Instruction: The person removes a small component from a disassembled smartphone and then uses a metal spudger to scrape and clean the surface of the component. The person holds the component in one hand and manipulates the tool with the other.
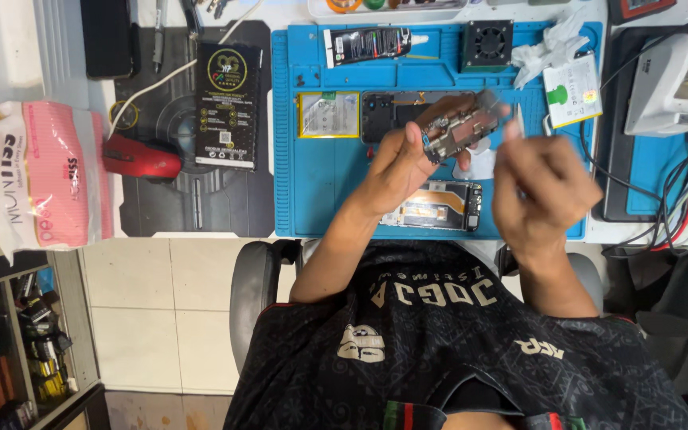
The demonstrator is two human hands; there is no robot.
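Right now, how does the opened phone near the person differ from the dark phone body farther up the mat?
The opened phone lies near the mat's front edge, partly hidden by the left hand, with pale and metallic insides showing. The dark phone body lies farther up beside a silver battery and looks almost black. Both rest flat on the blue mat.

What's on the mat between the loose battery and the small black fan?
Head view: an opened phone shell lies between the battery and the fan.

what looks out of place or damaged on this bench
Nothing spilled. The phone on the blue mat lies opened up, its insides bare, and a battery lies loose beside it. The left hand holds a removed board. A crumpled tissue sits at the mat's far corner.
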